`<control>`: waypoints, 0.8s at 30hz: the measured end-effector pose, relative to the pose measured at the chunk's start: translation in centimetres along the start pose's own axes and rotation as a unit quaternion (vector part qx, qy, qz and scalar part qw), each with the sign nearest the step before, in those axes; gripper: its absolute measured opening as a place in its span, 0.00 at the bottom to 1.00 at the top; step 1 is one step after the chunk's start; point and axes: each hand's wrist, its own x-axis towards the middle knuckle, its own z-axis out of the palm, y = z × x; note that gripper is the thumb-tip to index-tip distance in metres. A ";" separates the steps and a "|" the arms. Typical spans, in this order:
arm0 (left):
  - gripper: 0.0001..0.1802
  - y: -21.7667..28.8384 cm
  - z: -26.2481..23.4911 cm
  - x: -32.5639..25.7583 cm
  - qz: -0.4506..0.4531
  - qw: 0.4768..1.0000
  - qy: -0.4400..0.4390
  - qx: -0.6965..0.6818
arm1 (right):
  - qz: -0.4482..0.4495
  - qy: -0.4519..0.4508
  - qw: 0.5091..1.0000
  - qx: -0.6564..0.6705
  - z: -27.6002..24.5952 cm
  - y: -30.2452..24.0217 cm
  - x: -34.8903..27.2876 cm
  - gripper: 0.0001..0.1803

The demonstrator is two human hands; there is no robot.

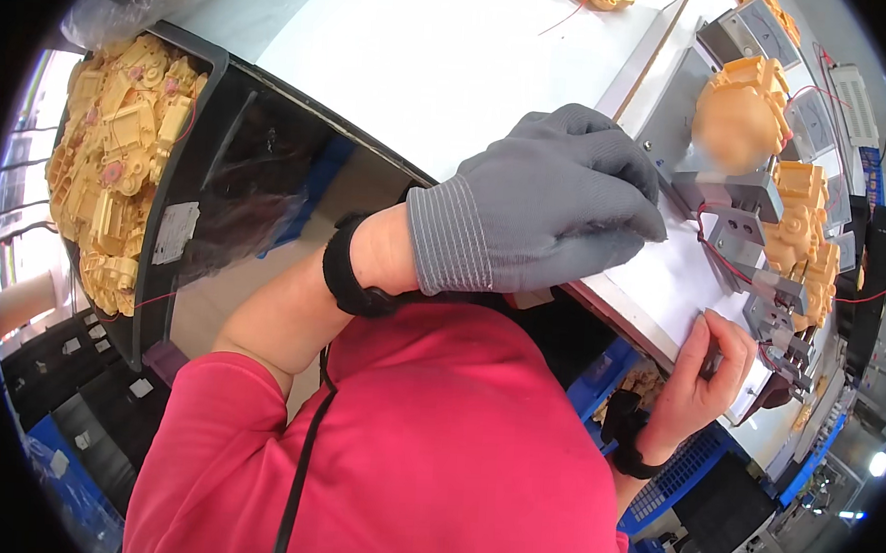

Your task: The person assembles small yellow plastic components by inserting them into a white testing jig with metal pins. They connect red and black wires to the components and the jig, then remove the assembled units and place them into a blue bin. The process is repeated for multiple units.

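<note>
Left hand (557, 207), gloved, fingers curled shut on metal fixture (713, 191); right hand (704, 365) pinches fixture edge. Seating step; next needs steady alignment.

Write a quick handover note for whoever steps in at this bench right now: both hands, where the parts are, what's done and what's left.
Left hand: grey glove, lying on the white bench, fingers at a metal bracket of the test fixture.
Right hand: bare, gripping the bench's near edge beside the lower brackets; whether it holds anything cannot be told.
Parts: yellow plastic assemblies seated in a row on the fixture with red wires; a black bin of more yellow parts on the left.
Done: fixture slots look loaded.
Left: bin is full.
</note>
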 end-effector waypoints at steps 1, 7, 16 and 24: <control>0.09 0.1 -0.1 0.0 -0.002 1.000 0.002 0.004 | -0.004 0.000 1.000 0.002 0.1 0.1 0.1 0.08; 0.09 0.2 0.0 0.0 -0.008 1.000 0.016 0.011 | -0.005 -0.001 1.000 0.001 0.1 -0.1 0.2 0.08; 0.08 0.5 -0.4 0.3 -0.018 0.999 -0.019 0.039 | 0.003 -0.001 1.000 0.009 0.0 -0.3 0.2 0.09; 0.11 1.1 -0.4 0.4 -0.033 0.997 -0.020 0.068 | 0.015 0.002 1.000 0.016 0.1 -0.6 0.3 0.12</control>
